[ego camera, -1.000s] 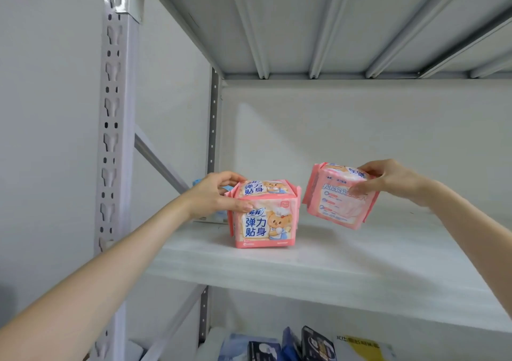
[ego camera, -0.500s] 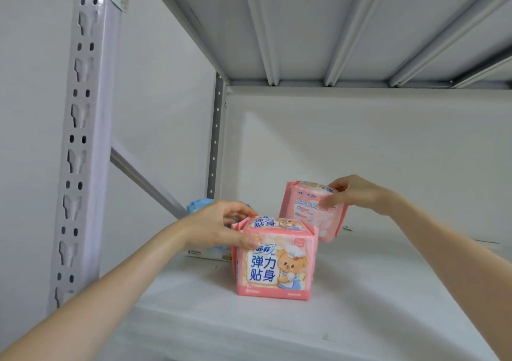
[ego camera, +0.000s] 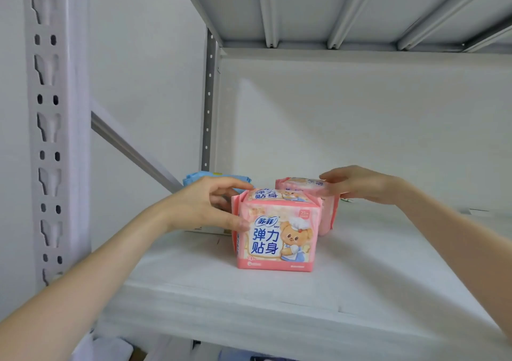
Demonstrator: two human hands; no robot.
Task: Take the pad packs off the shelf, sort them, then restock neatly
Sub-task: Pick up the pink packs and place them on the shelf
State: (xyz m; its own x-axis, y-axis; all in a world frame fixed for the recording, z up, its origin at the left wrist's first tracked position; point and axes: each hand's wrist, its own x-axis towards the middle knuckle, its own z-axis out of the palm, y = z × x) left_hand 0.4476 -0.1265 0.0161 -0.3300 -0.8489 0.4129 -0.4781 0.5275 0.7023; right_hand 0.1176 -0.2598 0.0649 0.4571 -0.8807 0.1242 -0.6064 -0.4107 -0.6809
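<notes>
Between hands (ego camera: 199, 208), pink pad packs (ego camera: 277, 236)

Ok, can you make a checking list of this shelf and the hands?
Surface: white shelf board, packs standing on it.
Job's things: front pink pack upright; rear pink pack close behind it; blue pack at back left.
Clutter: small bits by the back wall, too small to tell.
Grips: left hand holds front pink pack; right hand pinches rear pink pack's top.
Cables: nothing seen.
Surroundings: grey metal upright, shelf above, white wall.
</notes>
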